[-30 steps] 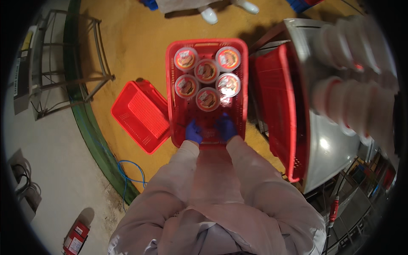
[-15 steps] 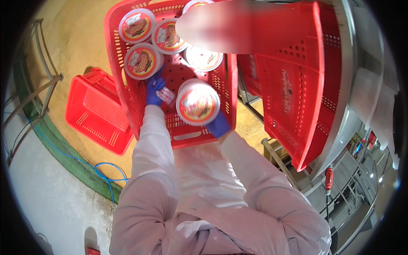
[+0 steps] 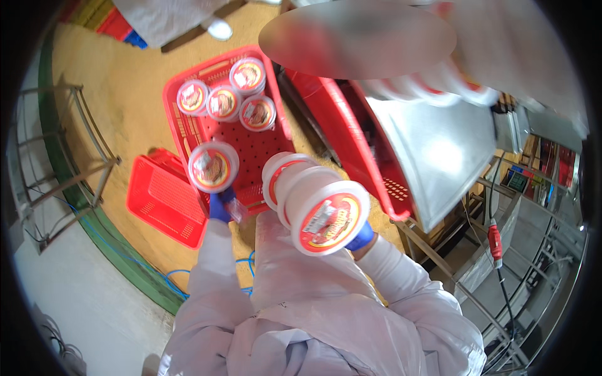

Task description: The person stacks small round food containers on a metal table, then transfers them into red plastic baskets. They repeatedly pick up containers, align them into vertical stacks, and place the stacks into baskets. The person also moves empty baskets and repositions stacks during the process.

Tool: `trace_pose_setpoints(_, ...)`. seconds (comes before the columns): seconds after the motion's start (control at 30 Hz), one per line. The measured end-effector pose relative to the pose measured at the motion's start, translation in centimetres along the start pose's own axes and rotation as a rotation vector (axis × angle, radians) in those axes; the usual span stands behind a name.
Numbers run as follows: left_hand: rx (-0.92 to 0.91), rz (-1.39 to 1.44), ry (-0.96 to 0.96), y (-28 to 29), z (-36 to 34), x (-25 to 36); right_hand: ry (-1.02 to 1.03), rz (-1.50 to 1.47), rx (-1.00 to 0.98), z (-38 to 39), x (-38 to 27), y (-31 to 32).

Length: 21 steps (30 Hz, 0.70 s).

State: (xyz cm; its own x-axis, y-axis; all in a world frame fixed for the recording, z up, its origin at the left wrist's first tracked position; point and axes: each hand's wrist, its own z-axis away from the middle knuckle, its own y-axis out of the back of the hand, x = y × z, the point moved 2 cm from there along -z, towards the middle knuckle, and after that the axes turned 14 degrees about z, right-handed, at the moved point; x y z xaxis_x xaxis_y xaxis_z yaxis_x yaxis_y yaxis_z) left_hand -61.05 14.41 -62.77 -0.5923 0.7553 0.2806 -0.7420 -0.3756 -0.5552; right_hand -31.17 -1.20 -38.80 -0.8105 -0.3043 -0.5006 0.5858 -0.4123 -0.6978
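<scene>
My left hand (image 3: 219, 205), in a blue glove, is closed at the near side of a round white lidded tub (image 3: 214, 167) with a red and yellow label. Most of its fingers are hidden. A small clear, pinkish piece of plastic (image 3: 236, 210) shows beside that hand. In my right hand (image 3: 360, 238), also blue-gloved, is a tilted stack of similar tubs (image 3: 332, 219), held in front of my body. The red perforated crate (image 3: 285, 119) lies beyond both hands, with several lidded tubs (image 3: 224, 103) grouped at its far end.
Another red crate (image 3: 166, 200) sits low on the left. At the right, a tilted red crate (image 3: 351, 138) stands beside a metal table (image 3: 439, 156). A person in white (image 3: 501, 56) is by the table, near blurred tubs. A blue hose (image 3: 179, 279) lies on the floor.
My right hand has brought its tub stack out of the crate toward my body. The left hand and its tub have come nearer. The view has shifted, showing the table and other people.
</scene>
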Motion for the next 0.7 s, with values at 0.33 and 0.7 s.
trace_pose_setpoints(0.33,-0.235,-0.174,0.568,-33.1,34.1,0.4,0.328,-0.403,0.185,12.1,-19.4,0.9)
trace_pose_setpoints(0.7,-0.696,-0.408,0.637,-66.5,30.0,-19.9,0.567,-0.364,0.325,5.8,-32.1,12.8)
